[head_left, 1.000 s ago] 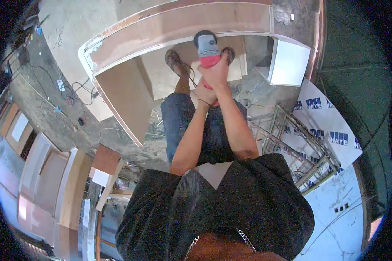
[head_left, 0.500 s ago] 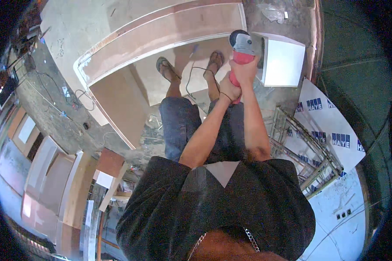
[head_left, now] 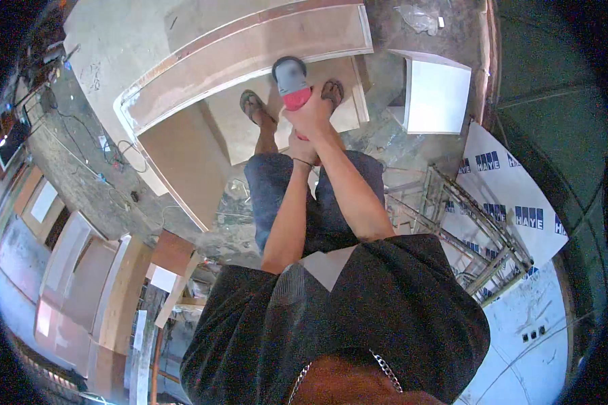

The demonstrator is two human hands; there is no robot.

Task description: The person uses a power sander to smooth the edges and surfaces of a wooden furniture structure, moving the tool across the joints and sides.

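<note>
Both of my hands are closed round a red and grey angle grinder (head_left: pixel 292 79) with a dark round disc at its far end. My right hand (head_left: pixel 311 116) grips the body just behind the grey head. Nearer to me, my left hand (head_left: pixel 301 147) wraps the rear of the red body. The grinder's head is beside the white-edged rim of a long wooden frame (head_left: pixel 250 62); whether the disc touches it I cannot tell.
My feet stand on a wooden panel (head_left: pixel 240 145) inside the frame. A white box (head_left: pixel 439 98) sits at the right, with metal racks (head_left: pixel 476 226) and a printed sheet (head_left: pixel 520 196) nearer. Cables (head_left: pixel 81 128) lie across the floor at left, near stacked wooden pieces (head_left: pixel 81 270).
The grinder and both hands have swung left along the frame's edge, from beside the white box to between my feet. My grip on it stays the same.
</note>
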